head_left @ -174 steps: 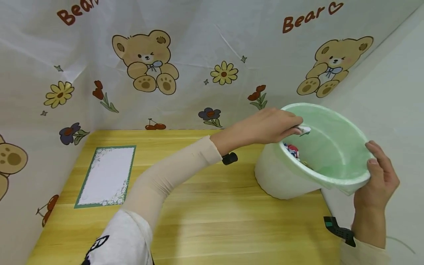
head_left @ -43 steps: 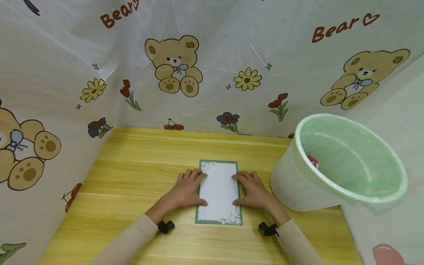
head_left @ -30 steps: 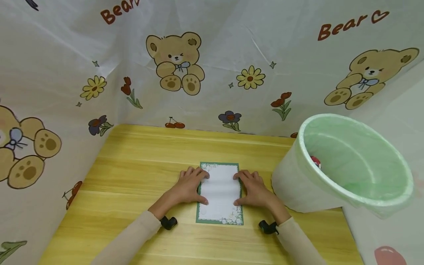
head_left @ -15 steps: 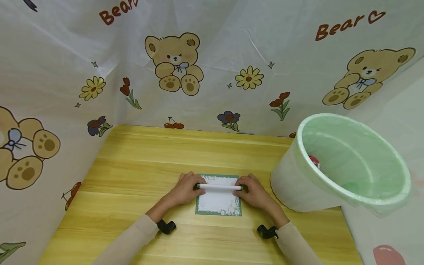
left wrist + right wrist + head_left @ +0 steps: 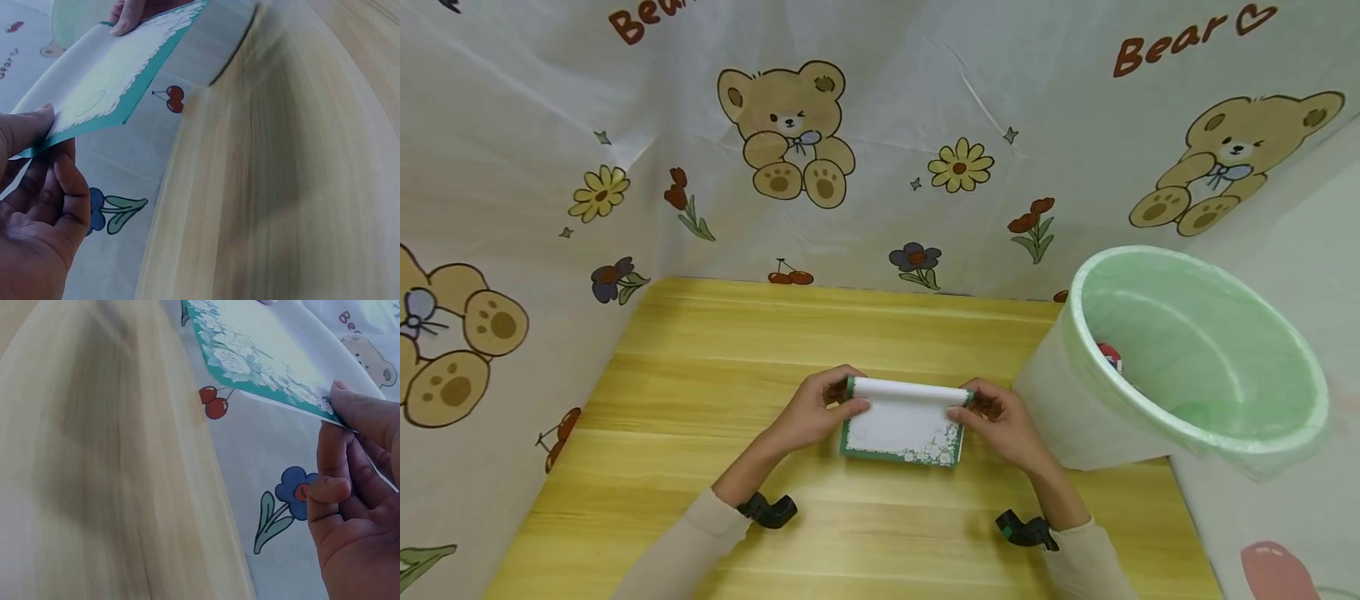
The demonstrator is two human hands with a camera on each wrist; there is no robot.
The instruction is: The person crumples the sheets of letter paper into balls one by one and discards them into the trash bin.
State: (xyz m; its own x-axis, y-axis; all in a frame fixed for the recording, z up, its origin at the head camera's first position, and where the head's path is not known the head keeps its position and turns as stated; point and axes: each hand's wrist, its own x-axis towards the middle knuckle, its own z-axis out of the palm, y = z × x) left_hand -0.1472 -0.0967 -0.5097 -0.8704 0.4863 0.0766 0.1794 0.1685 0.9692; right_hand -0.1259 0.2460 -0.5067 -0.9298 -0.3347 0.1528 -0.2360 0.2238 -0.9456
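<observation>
A sheet of white paper point(image 5: 901, 425) with a green border and printed white flowers is bent over on itself, its rounded bend at the far side. My left hand point(image 5: 812, 408) pinches its left edge, thumb on top and fingers beneath. On the other side my right hand point(image 5: 1006, 421) pinches the right edge the same way. In the left wrist view the paper point(image 5: 94, 81) is held up off the table, with the left thumb point(image 5: 28, 130) on its face. The right wrist view has the flowered corner of the paper point(image 5: 250, 356) raised too, and the right thumb point(image 5: 362, 412) on it.
A pale bin point(image 5: 1075, 400) with a green liner stands tilted at the right of the wooden table point(image 5: 737, 333). Something red and white point(image 5: 1109, 357) shows inside it. A bear-print cloth point(image 5: 865, 100) covers the walls behind and beside the table.
The paper came from the left of the table to the middle. Lying flat under both hands, it was then bent over, and now both hands have lifted it. The right hand let go of the bin earlier.
</observation>
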